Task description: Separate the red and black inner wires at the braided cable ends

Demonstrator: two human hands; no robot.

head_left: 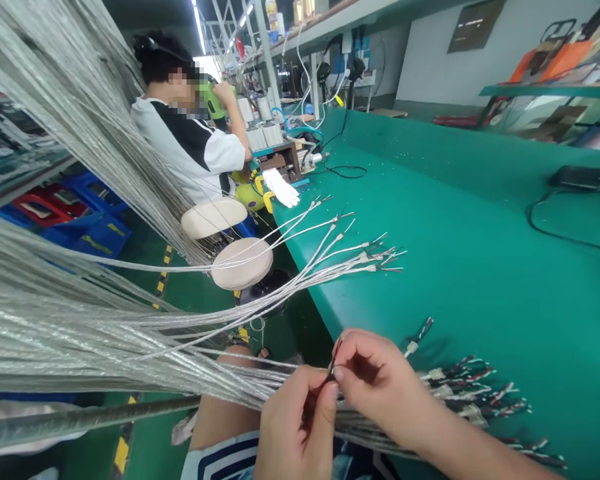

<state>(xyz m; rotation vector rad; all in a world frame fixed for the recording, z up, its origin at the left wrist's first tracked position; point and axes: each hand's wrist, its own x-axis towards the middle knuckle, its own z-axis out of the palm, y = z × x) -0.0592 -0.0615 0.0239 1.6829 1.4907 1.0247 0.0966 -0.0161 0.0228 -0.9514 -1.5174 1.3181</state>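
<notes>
My left hand (pixel 300 420) pinches thin dark wires (pixel 335 360) between thumb and forefinger at the table's near edge. From the other side, my right hand (pixel 377 377) grips the same wires, its fingertips touching those of the left. Which cable these wires come from is hidden behind my hands. Ahead, several silvery cables (pixel 275 300) reach over the edge, their fanned wire ends (pixel 373 259) lying on the green tabletop (pixel 430 220). Beyond my right hand lies a group of cable ends (pixel 473 393) with red, black and white wires twisted together.
Long silvery cables (pixel 55 320) hang in thick bundles on the left. Two round stools (pixel 243 263) stand beside the table. A co-worker (pixel 180 133) sits further along, near a white glove (pixel 280 188) and a small machine (pixel 283 160). A black adapter (pixel 577 177) lies at right.
</notes>
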